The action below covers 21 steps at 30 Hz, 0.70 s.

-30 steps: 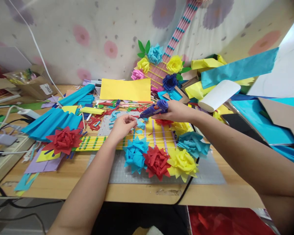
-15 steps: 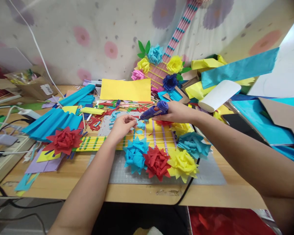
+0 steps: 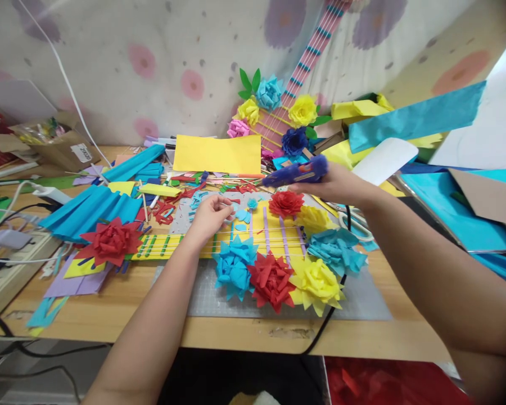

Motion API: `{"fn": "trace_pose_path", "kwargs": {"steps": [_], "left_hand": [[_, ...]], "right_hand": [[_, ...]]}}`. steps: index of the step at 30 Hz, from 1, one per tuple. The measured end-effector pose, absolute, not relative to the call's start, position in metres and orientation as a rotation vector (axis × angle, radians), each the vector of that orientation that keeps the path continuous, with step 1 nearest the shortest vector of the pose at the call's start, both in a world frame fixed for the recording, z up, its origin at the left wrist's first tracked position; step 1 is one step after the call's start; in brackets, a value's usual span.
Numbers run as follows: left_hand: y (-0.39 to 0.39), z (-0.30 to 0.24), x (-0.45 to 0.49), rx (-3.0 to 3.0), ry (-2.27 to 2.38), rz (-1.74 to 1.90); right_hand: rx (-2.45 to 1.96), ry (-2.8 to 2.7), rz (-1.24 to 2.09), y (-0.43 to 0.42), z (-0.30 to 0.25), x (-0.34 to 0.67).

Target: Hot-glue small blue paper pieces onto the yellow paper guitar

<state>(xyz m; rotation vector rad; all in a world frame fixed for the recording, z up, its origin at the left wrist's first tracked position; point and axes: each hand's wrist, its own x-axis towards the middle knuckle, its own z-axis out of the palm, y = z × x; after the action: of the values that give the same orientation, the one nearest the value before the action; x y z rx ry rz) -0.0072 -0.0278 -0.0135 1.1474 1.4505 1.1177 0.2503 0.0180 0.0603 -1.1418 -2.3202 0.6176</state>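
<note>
My right hand (image 3: 335, 183) grips a blue hot glue gun (image 3: 297, 171), smeared by motion, above the back right of a yellow paper guitar (image 3: 259, 228). Over the guitar's neck side is my left hand (image 3: 213, 216), fingers curled in a pinch; whatever lies between them is too small to make out. Beside those fingertips are light blue paper scraps (image 3: 242, 216) and a small blue paper rosette (image 3: 252, 203). Blue (image 3: 235, 267), red (image 3: 271, 281) and yellow (image 3: 317, 285) paper flowers line the guitar's near edge. Another red flower (image 3: 285, 204) sits at its back.
A grey cutting mat (image 3: 202, 298) lies under the guitar. White scissors (image 3: 360, 225) and a black cord (image 3: 320, 337) are at the right. Blue crepe paper (image 3: 93, 211) and a red flower (image 3: 112, 241) lie left. A pink paper guitar (image 3: 297, 81) leans at the back.
My right hand has lifted the glue gun up and to the right, away from my left fingers. The back red flower and the scissors now show. My left hand has stayed nearly still.
</note>
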Motion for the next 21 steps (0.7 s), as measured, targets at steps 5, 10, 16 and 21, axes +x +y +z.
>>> {"fn": "trace_pose_path", "kwargs": {"steps": [5,10,16,21], "left_hand": [[-0.026,-0.017,-0.01,1.168,1.474,1.17],[-0.024,-0.019,-0.011,1.175,1.489,1.172],[-0.024,-0.017,-0.011,1.175,1.514,1.174],[-0.019,-0.026,-0.02,1.31,1.62,1.278]], "right_hand": [[-1.511,-1.752,0.615,0.011,0.049,0.282],[-1.717,-1.524,0.555,0.014,0.005,0.306],[-1.702,-1.499,0.861,0.009,-0.034,0.306],[-1.497,-1.297,1.133,0.004,-0.03,0.292]]}}
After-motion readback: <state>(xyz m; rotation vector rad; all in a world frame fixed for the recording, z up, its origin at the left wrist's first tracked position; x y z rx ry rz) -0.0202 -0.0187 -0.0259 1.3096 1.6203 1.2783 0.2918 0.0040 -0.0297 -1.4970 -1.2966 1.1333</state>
